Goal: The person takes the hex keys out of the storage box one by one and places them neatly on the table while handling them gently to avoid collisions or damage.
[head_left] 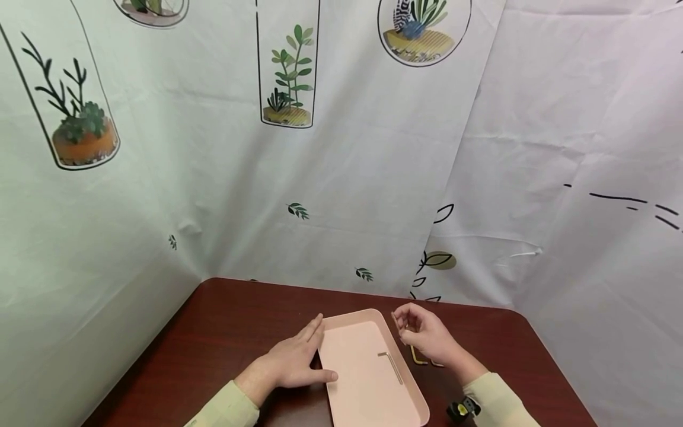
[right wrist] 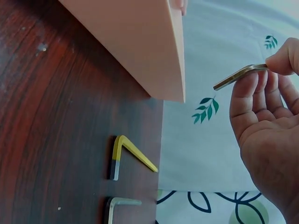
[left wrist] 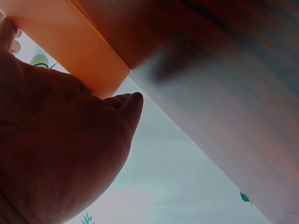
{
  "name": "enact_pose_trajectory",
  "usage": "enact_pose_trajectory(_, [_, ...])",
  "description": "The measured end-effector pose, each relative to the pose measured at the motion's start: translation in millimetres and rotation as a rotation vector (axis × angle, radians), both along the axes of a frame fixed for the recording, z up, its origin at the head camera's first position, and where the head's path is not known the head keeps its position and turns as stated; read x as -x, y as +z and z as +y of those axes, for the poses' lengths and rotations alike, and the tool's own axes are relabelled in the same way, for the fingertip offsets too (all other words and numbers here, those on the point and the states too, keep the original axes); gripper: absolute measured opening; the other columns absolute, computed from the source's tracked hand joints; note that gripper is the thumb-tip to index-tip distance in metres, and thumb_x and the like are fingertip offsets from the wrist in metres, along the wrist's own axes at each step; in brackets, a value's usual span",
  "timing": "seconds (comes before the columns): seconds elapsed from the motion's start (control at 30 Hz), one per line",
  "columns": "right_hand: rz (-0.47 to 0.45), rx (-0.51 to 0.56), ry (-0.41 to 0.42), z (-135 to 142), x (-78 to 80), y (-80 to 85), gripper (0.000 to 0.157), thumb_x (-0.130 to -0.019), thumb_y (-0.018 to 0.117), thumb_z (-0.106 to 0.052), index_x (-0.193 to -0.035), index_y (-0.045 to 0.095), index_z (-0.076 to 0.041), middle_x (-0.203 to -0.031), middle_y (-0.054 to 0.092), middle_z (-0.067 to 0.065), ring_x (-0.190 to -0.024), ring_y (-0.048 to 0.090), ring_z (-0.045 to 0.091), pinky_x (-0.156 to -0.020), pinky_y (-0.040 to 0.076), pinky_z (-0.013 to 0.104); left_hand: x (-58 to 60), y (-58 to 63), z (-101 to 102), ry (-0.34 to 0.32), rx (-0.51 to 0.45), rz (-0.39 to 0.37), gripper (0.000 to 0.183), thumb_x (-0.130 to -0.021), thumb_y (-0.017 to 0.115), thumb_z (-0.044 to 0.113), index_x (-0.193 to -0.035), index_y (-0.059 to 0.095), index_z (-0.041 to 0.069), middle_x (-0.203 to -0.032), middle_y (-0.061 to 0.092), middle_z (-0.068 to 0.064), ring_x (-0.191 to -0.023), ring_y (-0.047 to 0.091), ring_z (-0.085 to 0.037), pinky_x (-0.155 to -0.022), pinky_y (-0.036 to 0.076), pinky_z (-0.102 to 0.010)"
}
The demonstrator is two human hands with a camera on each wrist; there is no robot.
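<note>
A shallow pink tray [head_left: 352, 385] sits on the dark red table, with one L-shaped hex key [head_left: 392, 366] lying inside near its right wall. Against the tray's left edge rests my left hand [head_left: 292, 360], fingers extended, thumb reaching over the rim. My right hand [head_left: 429, 337] is raised beside the tray's upper right edge. Between its thumb and fingers it pinches another metal hex key [right wrist: 240, 76], clear of the table in the right wrist view. Below that hand, a yellow hex key [right wrist: 135, 152] with a bare metal end and a silver hex key [right wrist: 112, 209] lie on the table.
A small black object with a yellow mark [head_left: 463, 409] shows by the right sleeve. White printed fabric [head_left: 347, 178] hangs behind the table [head_left: 245, 320] and along its sides.
</note>
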State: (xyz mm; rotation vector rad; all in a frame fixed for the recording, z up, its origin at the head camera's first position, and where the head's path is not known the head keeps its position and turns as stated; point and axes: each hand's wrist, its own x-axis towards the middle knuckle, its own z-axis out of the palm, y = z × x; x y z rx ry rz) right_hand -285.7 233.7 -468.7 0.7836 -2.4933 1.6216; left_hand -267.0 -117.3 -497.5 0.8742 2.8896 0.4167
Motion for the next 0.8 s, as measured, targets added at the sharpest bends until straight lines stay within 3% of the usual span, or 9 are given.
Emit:
enact_pose_trajectory(0.43, [0.022, 0.022, -0.050, 16.4, -1.6, 1.8, 0.038, -0.080, 0.064, 0.015, -0.110, 0.065, -0.010, -0.095, 0.062, 0.014, -0.080, 0.060, 0.015, -0.065, 0.053, 0.028, -1.9, 0.5, 0.0, 0.001, -0.001, 0.029, 0.118, -0.085, 0.047, 0.086, -0.163, 0.019, 0.001, -0.171, 0.009, -0.014, -0.152, 0.028, -0.026, -0.101, 0.049, -0.045])
enact_pose_trajectory(0.6, [0.031, 0.019, -0.061, 22.4, -2.4, 1.5, 0.037, -0.077, 0.063, 0.017, -0.109, 0.064, -0.002, -0.093, 0.062, 0.016, -0.076, 0.060, 0.015, -0.062, 0.053, 0.028, -1.3, -0.2, 0.0, -0.001, -0.002, 0.034, 0.120, -0.084, 0.046, 0.088, -0.163, 0.020, 0.001, -0.171, 0.010, -0.013, -0.153, 0.027, -0.026, -0.102, 0.049, -0.045])
enact_pose_trajectory(0.8, [0.035, 0.013, -0.072, 29.6, -2.9, 0.2, 0.039, -0.077, 0.063, 0.017, -0.108, 0.064, -0.007, -0.092, 0.062, 0.013, -0.076, 0.061, 0.015, -0.061, 0.055, 0.030, 0.4, -0.2, 0.7, 0.002, 0.003, 0.010, 0.118, -0.086, 0.047, 0.086, -0.163, 0.016, 0.002, -0.171, 0.009, -0.014, -0.153, 0.026, -0.026, -0.102, 0.048, -0.047])
